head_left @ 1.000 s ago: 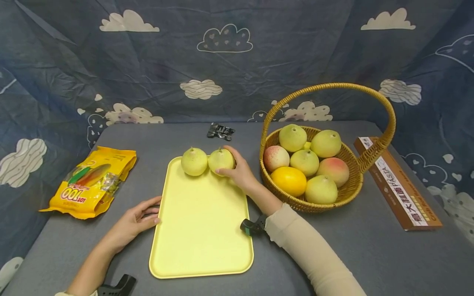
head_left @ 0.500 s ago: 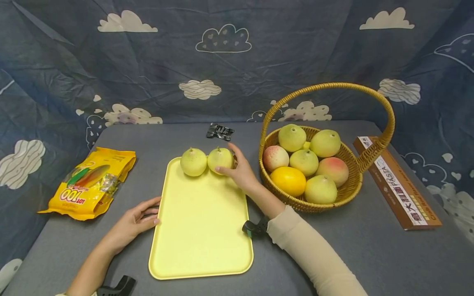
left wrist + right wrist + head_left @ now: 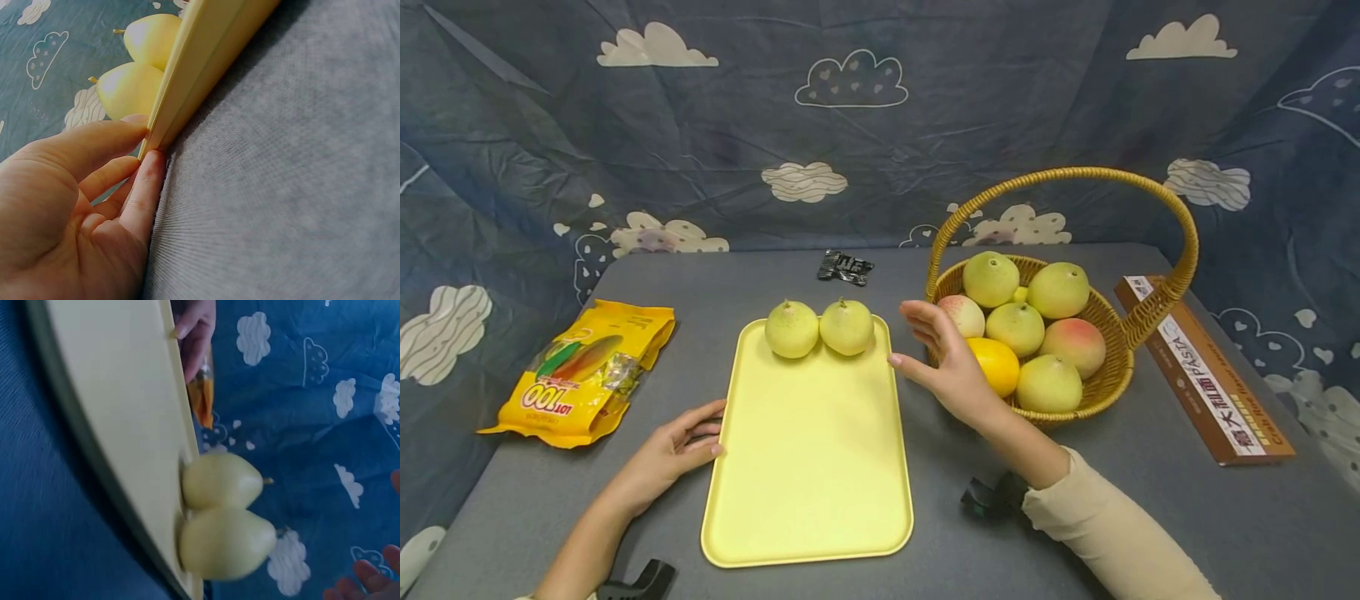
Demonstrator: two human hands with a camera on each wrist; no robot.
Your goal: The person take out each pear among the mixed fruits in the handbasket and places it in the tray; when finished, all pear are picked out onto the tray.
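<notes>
Right of the frame's centre, the right hand (image 3: pixel 951 367) is now hovering between the tray (image 3: pixel 808 467) and the basket (image 3: pixel 1122 367), having moved off the right pear (image 3: pixel 847 327) since the earlier frame; its grip is standing apart, thumb well away from the fingers. That pear is sitting beside the left pear (image 3: pixel 792 329) at the tray's upper end, near the middle of the frame. Lower left of centre, the left hand (image 3: pixel 673 450) is pinching the tray's left edge, its grip clamping thumb above and fingers below the rim. Fruit is filling the basket at right, and the right hand is partly covering a yellow fruit (image 3: pixel 997 367) there. On the worktop (image 3: pixel 955 554), a yellow bag (image 3: pixel 583 375) is lying at left, a black wrapper (image 3: pixel 845 267) at upper centre, and a brown box (image 3: pixel 1210 375) at far right. Patterned cloth (image 3: pixel 880 208) is hanging behind everything.
</notes>
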